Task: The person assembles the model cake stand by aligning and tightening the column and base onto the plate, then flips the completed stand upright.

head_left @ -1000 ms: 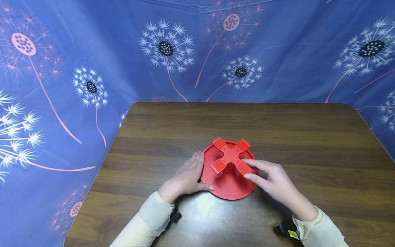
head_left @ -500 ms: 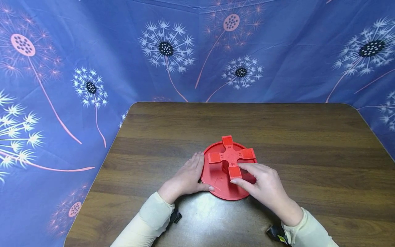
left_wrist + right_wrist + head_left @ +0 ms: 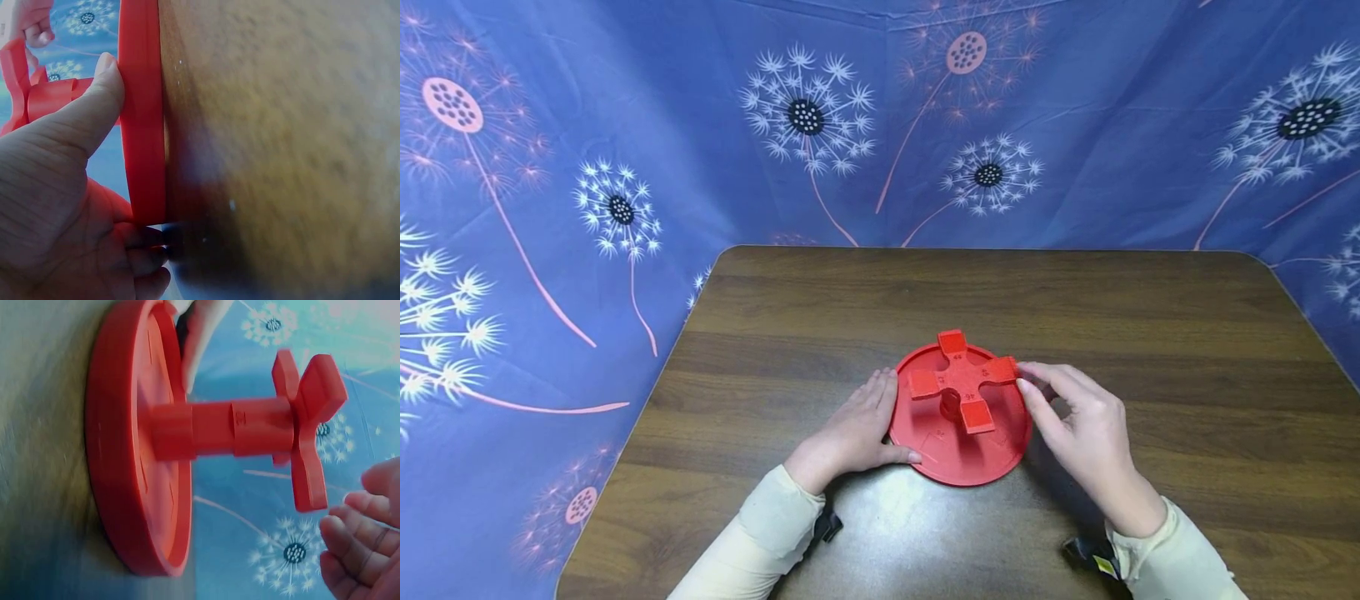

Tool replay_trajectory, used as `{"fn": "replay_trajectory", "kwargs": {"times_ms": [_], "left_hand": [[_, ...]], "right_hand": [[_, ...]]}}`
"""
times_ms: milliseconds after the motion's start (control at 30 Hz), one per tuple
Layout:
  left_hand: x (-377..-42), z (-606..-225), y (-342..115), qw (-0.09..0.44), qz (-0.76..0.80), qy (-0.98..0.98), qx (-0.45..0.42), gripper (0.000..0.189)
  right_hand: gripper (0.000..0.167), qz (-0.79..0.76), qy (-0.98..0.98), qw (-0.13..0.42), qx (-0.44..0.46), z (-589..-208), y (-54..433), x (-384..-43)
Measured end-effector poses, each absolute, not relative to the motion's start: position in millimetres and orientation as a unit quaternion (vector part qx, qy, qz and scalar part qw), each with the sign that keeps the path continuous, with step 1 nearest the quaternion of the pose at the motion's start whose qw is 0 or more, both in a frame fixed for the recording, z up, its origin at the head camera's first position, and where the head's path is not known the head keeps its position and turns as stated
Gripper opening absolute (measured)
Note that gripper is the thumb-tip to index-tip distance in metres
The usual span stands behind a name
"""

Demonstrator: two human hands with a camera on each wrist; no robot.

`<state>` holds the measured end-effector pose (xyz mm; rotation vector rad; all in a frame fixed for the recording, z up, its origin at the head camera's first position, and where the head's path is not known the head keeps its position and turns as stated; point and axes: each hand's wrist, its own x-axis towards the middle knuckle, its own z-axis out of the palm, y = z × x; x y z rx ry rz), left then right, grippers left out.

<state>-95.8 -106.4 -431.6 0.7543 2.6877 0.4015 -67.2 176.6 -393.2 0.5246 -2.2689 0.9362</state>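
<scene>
A red four-armed, cross-shaped top point(image 3: 958, 377) sits on a ribbed red post point(image 3: 212, 428) that rises from a round red base point(image 3: 992, 454) with a raised rim. Raised numbers mark the arms. My left hand point(image 3: 857, 425) holds the base at its left side, thumb over the rim and fingers along the outer edge. My right hand point(image 3: 1082, 417) is by the tip of the cross's right arm, its thumb and fingers loosely bent. In the right wrist view a small gap shows between those fingertips and the nearest arm.
The base rests on a brown wood-grain table point(image 3: 790, 308). A blue cloth with dandelion prints point(image 3: 880, 125) hangs behind it and down the left side. Dark camera straps sit at both wrists, under pale sleeves point(image 3: 767, 525).
The cross turned clockwise, seen from above, then shifted back slightly. My right hand left the arm nearest me and moved right to the right arm's tip. The left hand has stayed put.
</scene>
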Motion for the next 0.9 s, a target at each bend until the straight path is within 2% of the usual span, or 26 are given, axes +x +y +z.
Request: {"fn": "replay_trajectory", "kwargs": {"times_ms": [167,300,500,667,900], "left_hand": [[-96,-432,-106,0.162,0.139,0.94,0.265,0.114],[-96,-430,-106,0.167,0.141,0.94,0.263,0.113],[-97,-432,-107,0.168,0.14,0.94,0.261,0.114],[-96,-430,-106,0.171,0.143,0.94,0.258,0.114],[-96,-431,-106,0.17,0.143,0.941,0.257,0.115]], "right_hand": [[0.041,0.358,-0.882,0.251,0.176,-396,185,-75],[0.051,0.41,-0.875,0.173,0.188,-402,188,-83],[0.048,0.48,-0.849,0.09,0.201,-409,192,-91],[0.04,0.52,-0.832,0.06,0.186,-408,195,-87],[0.036,0.514,-0.837,0.071,0.175,-404,197,-73]]}}
